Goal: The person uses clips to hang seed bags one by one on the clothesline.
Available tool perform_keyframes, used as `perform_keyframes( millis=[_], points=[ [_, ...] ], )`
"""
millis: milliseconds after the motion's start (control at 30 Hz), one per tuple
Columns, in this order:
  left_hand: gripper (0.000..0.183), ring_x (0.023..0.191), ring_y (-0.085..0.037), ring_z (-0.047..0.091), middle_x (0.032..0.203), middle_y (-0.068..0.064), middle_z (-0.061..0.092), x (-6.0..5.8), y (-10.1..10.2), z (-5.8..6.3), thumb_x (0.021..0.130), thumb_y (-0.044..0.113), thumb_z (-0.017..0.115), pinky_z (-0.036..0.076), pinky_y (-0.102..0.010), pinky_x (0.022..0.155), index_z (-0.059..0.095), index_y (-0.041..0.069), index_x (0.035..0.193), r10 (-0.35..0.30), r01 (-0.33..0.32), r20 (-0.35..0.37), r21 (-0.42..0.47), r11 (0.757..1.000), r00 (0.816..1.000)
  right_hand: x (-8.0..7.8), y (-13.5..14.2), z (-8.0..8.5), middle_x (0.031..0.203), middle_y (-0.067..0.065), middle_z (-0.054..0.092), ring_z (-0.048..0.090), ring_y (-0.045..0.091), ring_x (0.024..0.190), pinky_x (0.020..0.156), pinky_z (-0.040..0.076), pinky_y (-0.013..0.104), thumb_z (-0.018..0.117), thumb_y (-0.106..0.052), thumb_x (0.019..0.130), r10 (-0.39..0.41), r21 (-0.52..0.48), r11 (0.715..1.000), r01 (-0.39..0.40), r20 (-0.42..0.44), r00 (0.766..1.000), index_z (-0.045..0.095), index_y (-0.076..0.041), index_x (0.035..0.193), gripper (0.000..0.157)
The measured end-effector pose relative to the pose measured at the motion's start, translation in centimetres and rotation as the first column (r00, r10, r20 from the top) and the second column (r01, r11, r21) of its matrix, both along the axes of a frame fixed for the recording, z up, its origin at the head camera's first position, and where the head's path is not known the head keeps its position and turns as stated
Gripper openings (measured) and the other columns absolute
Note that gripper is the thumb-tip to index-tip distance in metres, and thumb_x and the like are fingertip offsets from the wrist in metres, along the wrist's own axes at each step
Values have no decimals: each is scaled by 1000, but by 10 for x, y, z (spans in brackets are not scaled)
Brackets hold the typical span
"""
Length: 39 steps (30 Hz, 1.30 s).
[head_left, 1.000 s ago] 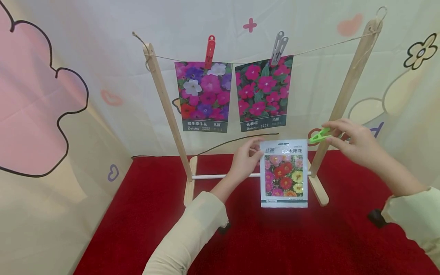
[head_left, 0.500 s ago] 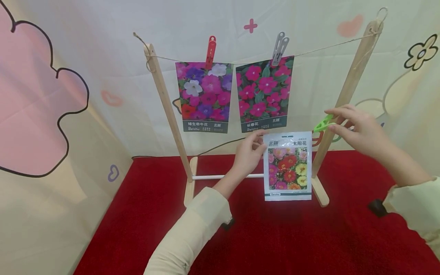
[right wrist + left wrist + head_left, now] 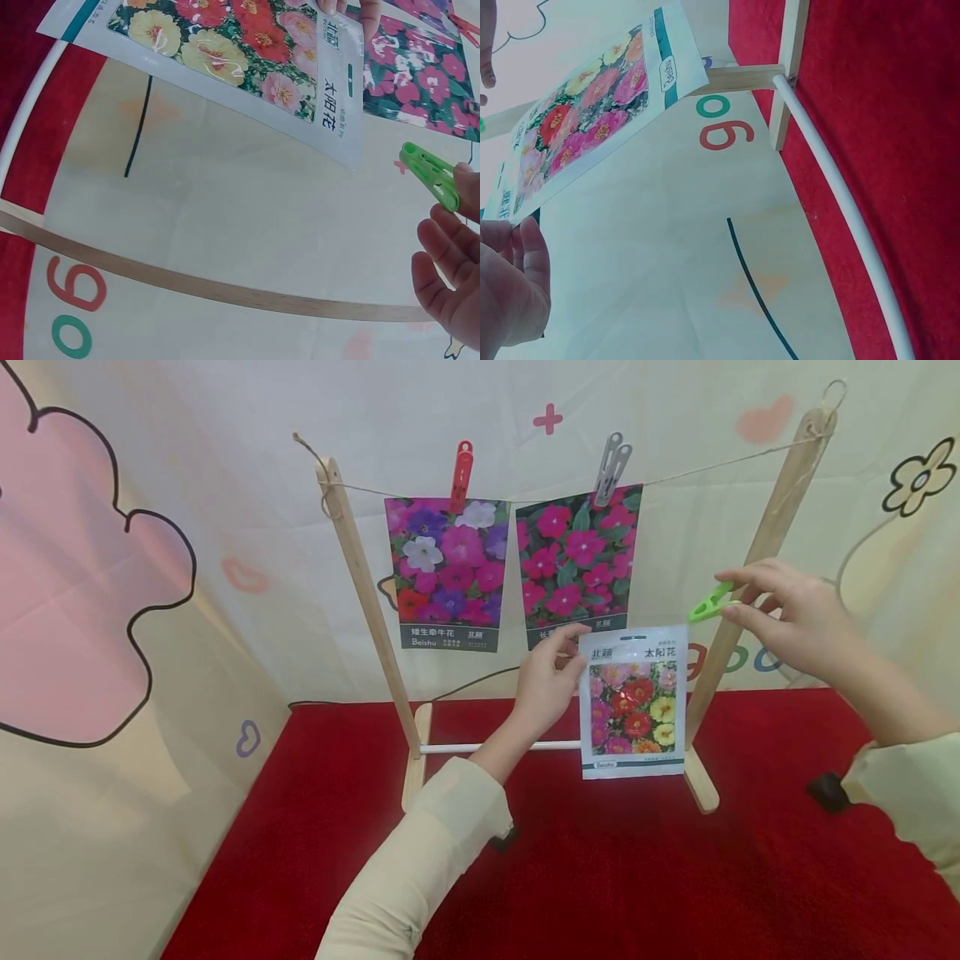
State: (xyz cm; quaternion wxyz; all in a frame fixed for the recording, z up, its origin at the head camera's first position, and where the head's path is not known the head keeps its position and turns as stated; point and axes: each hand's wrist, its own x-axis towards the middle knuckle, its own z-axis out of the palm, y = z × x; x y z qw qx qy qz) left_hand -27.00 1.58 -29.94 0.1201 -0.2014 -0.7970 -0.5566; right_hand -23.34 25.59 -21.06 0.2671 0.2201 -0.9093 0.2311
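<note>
My left hand (image 3: 551, 681) pinches the upper left edge of a white seed packet (image 3: 633, 702) with red, pink and yellow flowers on its front. The packet hangs upright in front of the rack's right post. In my right hand (image 3: 795, 618) is a green clothespin (image 3: 711, 602), pinched between thumb and fingers just above the packet's top right corner and apart from it. The right wrist view shows the clothespin (image 3: 431, 176) with its nose toward the packet (image 3: 247, 67). Behind, two flower packets hang from a twine line: one under a red clothespin (image 3: 461, 477), one under a grey clothespin (image 3: 612, 470).
A wooden rack with a left post (image 3: 367, 602) and a right post (image 3: 772, 535) stands on red cloth (image 3: 600, 877). Twine (image 3: 727, 462) runs between the post tops, and a white rod (image 3: 457, 747) joins the feet. A printed curtain (image 3: 247, 460) hangs behind.
Both hands have risen, carrying the seed packet and the green clothespin upward and slightly right. The packet's top now overlaps the bottom of the right hanging packet's outline.
</note>
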Motion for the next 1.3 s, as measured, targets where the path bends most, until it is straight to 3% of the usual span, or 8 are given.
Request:
perform_keyframes(
  millis=[233,733,1300],
  points=[
    [32,73,-12,55,88,-4,54,-3,3,8,87,8,53,44,-15,54,53,17,118,25,-24,-52,7,1000,998,0,-1,12,101,11,53,35,-16,79,65,30,0,58,-3,82,-12,4,1000,12,-9,1000,53,-3,118,37],
    [30,73,-12,53,87,-4,54,-7,10,23,87,7,52,42,-14,57,54,17,116,87,-82,-59,77,994,994,-1,-1,26,101,15,53,33,-16,78,65,29,2,57,-2,82,-30,31,999,31,-35,999,53,-3,119,37],
    [30,72,-11,51,87,-3,56,-13,22,39,87,9,52,39,-12,60,54,16,117,109,-101,-178,50,994,978,-4,1,45,104,17,52,28,-15,79,65,28,9,55,0,83,-103,62,992,108,-86,991,53,-1,118,35]
  ],
)
